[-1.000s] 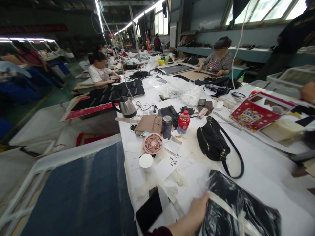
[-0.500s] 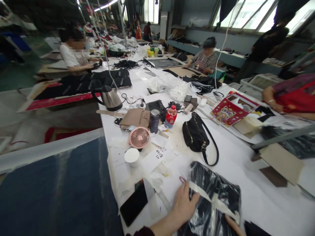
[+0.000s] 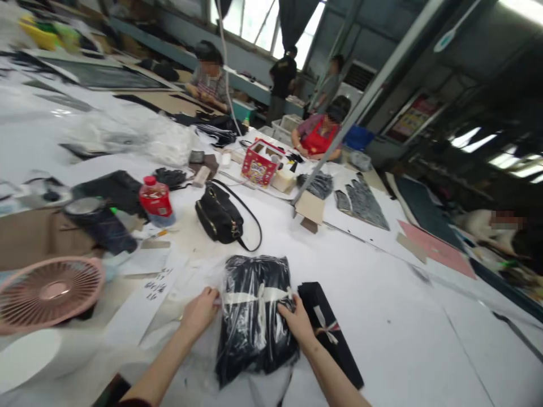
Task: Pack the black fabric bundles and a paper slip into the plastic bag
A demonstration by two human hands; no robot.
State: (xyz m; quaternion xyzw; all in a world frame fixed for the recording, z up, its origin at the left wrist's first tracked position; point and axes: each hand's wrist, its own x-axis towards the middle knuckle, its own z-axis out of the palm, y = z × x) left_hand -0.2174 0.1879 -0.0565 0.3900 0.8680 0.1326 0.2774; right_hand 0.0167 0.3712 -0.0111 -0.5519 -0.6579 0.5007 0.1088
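1 pink fan [image 3: 55, 291] sits at the frame's lower left, then at lower centre the left hand [image 3: 201, 308] pinches the clear plastic edge of 1 wrapped black bundle [image 3: 244, 328], the right hand [image 3: 299, 322] grips its right side, thumb on top, and 1 tied black stack [image 3: 339, 353] lies just beside.

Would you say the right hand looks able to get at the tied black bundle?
Probably yes: the tied black bundle lies beside the right hand, its top largely uncovered, though that hand is on the wrapped package.
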